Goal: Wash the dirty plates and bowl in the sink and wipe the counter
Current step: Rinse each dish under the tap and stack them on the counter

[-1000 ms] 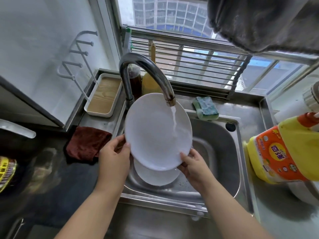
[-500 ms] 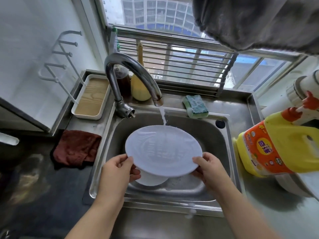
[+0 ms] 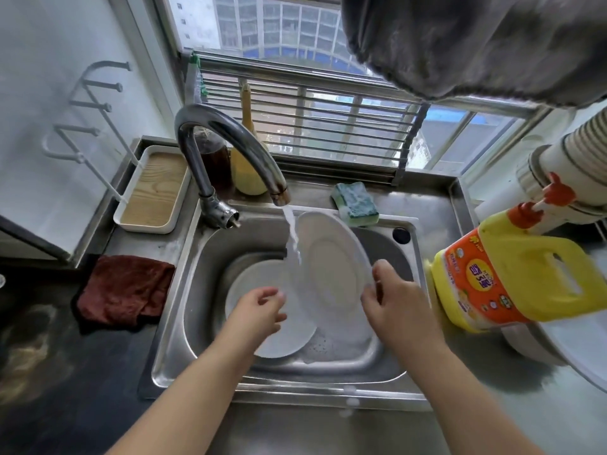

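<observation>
We are rinsing a white plate (image 3: 331, 267) that half a second ago we were holding flat under the tap (image 3: 230, 149) with both hands; now we are tipping it up on edge, its face turned toward our left hand (image 3: 262, 310), with the water stream (image 3: 292, 238) running down just beyond that hand's fingertips. Our right hand (image 3: 391, 300) is pinching the plate's rim, while our left hand is letting go, fingers loosely curled and holding nothing, hovering over a second plate (image 3: 259, 290) lying in the sink (image 3: 203, 290) beneath it. We judge the rinse of this plate is nearly finishing; the cloth (image 3: 124, 290) for the desk is waiting untouched, left of our left hand.
</observation>
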